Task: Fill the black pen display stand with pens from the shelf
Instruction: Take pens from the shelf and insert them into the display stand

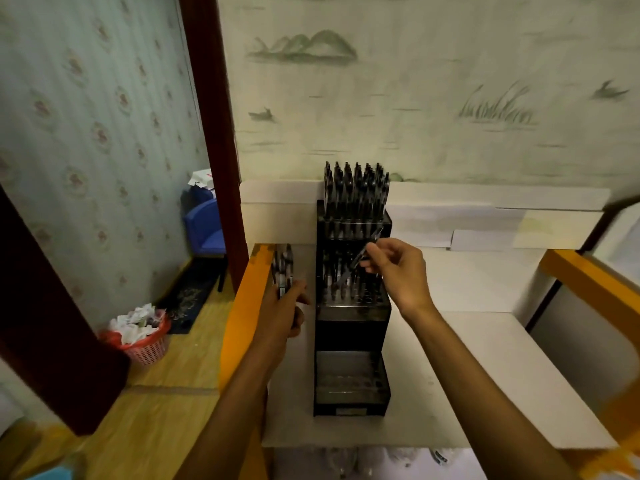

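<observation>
Item 1. Tall black plastic tiered pen display stand (351, 327), upright on the white shelf board (460, 358), between my two hands. Top tier packed with dark pens; middle tier, just under my right fingertips, partly filled, with open sockets towards its front right; bottom tier, nearest my wrists, shows bare sockets. By my reckoning the filling runs top down and is about half done.

Item 2. Single slim dark pen (360, 259). Pinched between thumb and forefinger of my right hand (398, 268), tilted, lower tip pointing down-left into the middle tier. Held near its upper half so the tip can be steered into a socket; whether the tip already touches one I cannot tell.

Item 3. Bundle of dark pens with clear barrels (283, 268). Gripped upright in my left hand (285, 311), fingers curled round its lower end, just beside the stand's left wall. Kept there as ready stock, I judge, so the right hand has a short reach.

Item 4. Right arm: extended forward from below, wrist bent left over the stand, remaining fingers loosely curled.

Item 5. Left arm: extended forward, hand beside the orange shelf edge (242, 306), back of hand towards me.
</observation>
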A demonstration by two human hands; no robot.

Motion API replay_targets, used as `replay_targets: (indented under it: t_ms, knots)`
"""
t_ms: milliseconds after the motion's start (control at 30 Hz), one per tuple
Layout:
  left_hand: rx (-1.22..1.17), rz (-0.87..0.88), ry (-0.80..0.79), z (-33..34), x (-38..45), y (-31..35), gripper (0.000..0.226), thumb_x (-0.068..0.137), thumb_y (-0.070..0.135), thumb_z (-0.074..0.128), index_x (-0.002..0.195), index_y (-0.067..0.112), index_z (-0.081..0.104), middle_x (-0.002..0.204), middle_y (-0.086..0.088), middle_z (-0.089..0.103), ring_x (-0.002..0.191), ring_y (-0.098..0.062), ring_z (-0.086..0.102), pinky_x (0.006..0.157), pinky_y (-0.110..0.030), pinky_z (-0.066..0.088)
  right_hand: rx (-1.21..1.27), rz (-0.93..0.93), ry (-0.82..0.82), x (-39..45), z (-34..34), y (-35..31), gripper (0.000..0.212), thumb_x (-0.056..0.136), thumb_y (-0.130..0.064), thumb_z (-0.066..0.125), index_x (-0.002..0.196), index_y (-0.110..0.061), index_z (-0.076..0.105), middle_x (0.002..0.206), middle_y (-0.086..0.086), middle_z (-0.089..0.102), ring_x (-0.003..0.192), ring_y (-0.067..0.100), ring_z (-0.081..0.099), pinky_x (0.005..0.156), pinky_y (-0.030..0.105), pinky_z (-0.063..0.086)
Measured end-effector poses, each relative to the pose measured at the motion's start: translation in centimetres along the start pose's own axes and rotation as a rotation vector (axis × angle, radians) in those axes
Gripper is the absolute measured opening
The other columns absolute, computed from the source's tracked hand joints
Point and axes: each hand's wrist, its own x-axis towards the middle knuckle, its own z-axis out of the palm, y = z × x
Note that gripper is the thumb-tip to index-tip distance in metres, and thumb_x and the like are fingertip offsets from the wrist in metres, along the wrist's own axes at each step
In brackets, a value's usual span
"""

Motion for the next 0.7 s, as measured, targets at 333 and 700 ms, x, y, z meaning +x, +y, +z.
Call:
replay_targets:
  t_ms: [333, 700]
  knots:
    - [0.007, 0.094, 0.021, -0.1, 0.0, 0.6, 0.022, 0.098, 0.018, 0.06, 0.081, 0.005, 0.062, 0.054, -0.009, 0.046, 0.043, -0.015, 0.038, 0.038, -0.021, 0.027, -0.455, -0.294, -0.059, 1.4, 2.2, 0.7, 0.024, 0.095, -0.025, 0.064, 0.113, -0.009, 0.07, 0.095, 0.003, 0.075, 0.086, 0.01, 0.07, 0.083, 0.021, 0.054]
    - [0.029, 0.233, 0.043, -0.2, -0.2, 1.3, 0.019, 0.097, 0.028, 0.063, 0.101, 0.012, 0.071, 0.076, -0.007, 0.066, 0.044, -0.011, 0.042, 0.04, -0.021, 0.03, -0.624, -0.302, -0.163, 2.0, 2.7, 0.5, 0.019, 0.098, -0.02, 0.06, 0.095, -0.006, 0.073, 0.088, 0.007, 0.074, 0.081, 0.018, 0.069, 0.071, 0.021, 0.047]
